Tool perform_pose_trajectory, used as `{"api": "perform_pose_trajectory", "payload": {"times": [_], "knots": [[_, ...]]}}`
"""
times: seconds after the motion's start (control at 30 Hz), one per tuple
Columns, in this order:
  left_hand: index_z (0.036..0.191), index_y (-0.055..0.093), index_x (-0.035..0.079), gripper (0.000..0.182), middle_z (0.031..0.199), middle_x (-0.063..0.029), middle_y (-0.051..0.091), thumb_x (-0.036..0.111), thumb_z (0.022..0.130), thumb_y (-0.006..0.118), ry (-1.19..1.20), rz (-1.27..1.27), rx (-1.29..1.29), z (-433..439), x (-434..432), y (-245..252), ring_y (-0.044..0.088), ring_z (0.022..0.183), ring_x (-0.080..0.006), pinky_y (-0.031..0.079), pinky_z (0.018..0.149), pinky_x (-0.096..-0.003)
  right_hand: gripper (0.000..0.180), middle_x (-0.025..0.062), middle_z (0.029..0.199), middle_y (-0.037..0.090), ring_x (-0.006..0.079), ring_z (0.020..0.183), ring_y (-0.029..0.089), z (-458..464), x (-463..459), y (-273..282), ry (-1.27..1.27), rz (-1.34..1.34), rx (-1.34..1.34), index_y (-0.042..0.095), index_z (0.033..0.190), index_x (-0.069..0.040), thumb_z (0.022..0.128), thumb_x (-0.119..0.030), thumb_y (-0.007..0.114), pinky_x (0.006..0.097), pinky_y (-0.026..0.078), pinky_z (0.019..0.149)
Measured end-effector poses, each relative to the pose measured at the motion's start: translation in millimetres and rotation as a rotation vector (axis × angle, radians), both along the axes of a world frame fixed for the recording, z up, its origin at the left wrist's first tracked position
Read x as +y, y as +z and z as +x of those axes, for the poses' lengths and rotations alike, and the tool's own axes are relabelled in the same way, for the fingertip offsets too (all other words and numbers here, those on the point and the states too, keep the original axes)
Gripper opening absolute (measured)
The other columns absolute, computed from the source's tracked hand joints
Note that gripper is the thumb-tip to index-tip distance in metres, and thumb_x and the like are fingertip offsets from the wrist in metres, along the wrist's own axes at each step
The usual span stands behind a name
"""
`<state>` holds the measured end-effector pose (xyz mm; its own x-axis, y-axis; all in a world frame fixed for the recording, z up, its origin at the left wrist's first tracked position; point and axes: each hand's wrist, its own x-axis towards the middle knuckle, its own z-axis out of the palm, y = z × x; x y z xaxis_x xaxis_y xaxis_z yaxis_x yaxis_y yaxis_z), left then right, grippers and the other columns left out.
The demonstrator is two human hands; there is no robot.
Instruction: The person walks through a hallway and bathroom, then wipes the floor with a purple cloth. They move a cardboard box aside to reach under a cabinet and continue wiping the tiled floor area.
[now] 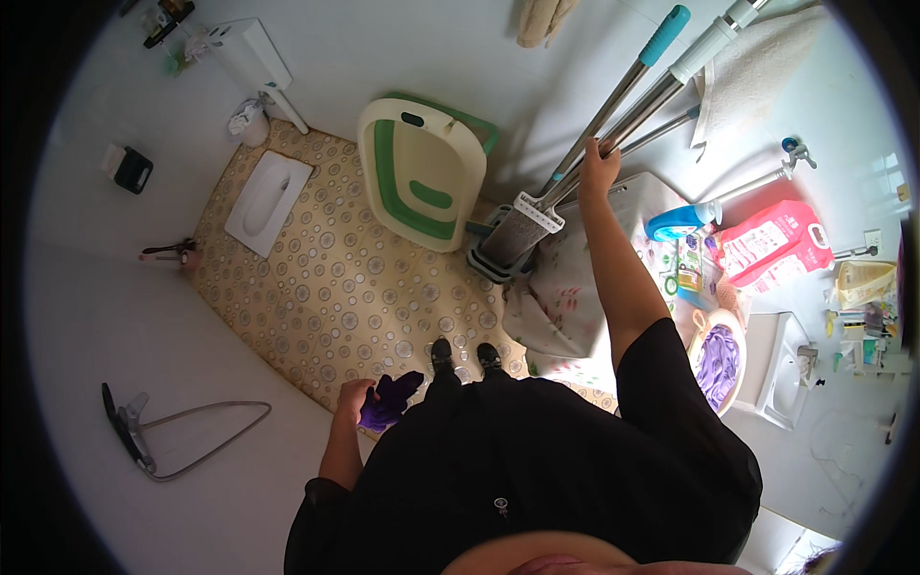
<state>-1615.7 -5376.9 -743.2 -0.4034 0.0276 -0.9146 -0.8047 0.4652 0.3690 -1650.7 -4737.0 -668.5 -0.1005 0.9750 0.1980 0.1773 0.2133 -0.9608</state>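
My right hand point(600, 169) is closed around the metal pole of a flat mop point(632, 108), beside another pole with a teal grip point(665, 34). The mop's grey head stands in a narrow grey bucket point(502, 260) on the floor. Down at my left side, my left hand point(357, 400) grips a bunched purple cloth or glove point(389, 402). A floral cloth point(568, 302) covers the washing-machine-sized box beside the bucket; a blue detergent bottle point(679, 221) and a pink bag point(776, 244) lie on it.
A folded green-and-white baby bathtub point(424, 172) leans on the wall. A squat toilet point(269, 203) is set in the patterned floor, with a waste bin point(251, 126) near it. At right are a basket of purple cloth point(719, 366) and a washbasin point(787, 377). A shower hose hangs at left.
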Motion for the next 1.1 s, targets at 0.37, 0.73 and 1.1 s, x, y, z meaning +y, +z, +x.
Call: {"api": "perform_pose_trajectory", "payload": {"times": [0.37,0.73,1.1], "knots": [[0.087,0.068,-0.006,0.018,0.062,-0.0127,0.064,0.01,0.082,0.063,-0.173,-0.051,0.053,-13,-6,-10,0.06,0.051,-0.0215,0.047,0.051,-0.0344,0.041,0.0135,0.083,0.069,0.0315,0.083,0.067,6,42,26,0.114,-0.033,-0.591,0.063,0.087,-0.004,0.075,-0.041,0.075,0.0421,0.051,0.078],[0.075,0.068,-0.006,0.02,0.063,-0.0133,0.066,0.013,0.076,0.062,-0.339,-0.052,0.157,-2,-28,-28,0.062,0.055,-0.0234,0.047,0.054,-0.036,0.043,0.0058,0.081,0.06,0.0164,0.067,0.059,-10,65,40,0.355,-0.354,-0.545,0.056,0.097,-0.005,0.077,-0.037,0.078,0.0313,0.051,0.05],[0.08,0.071,-0.002,0.017,0.07,-0.0123,0.068,0.013,0.08,0.063,-1.039,0.322,0.57,-15,-1,-24,0.062,0.055,-0.021,0.049,0.054,-0.0343,0.046,0.0124,0.093,0.068,0.0235,0.074,0.067,44,9,-39,0.249,-0.219,-0.425,0.058,0.115,0.0,0.079,-0.025,0.072,0.0354,0.055,0.067]]}}
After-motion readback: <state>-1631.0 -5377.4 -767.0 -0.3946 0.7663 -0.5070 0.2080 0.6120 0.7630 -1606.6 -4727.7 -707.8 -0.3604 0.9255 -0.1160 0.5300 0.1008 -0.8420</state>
